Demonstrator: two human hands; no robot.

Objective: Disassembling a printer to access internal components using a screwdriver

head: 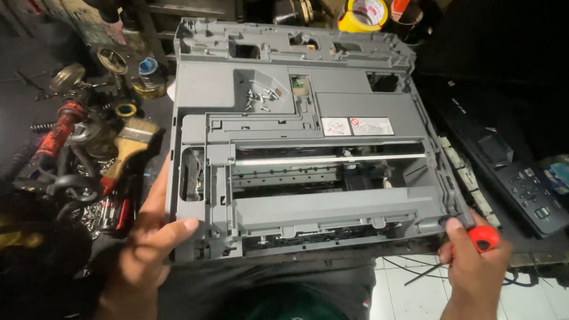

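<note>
Printer chassis [296,134], grey, cover off, sits mid-counter. Left hand [149,246] grips its near-left corner, fingers [179,227] wrapped on the edge. Right hand [474,260] is closed on a red-handled screwdriver [484,236] at the near-right corner. Loose screws [261,98] lie on top.

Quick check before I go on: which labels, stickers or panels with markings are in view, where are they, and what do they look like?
Left sticker: on the grey printer chassis, middle of the top; small white rectangle, red marks.
Right sticker: beside it; wider white rectangle with a red circle symbol.
Control panel: right of the chassis; black, slanted, rows of buttons.
Tape roll: behind the chassis; yellow with a printed core label.
</note>
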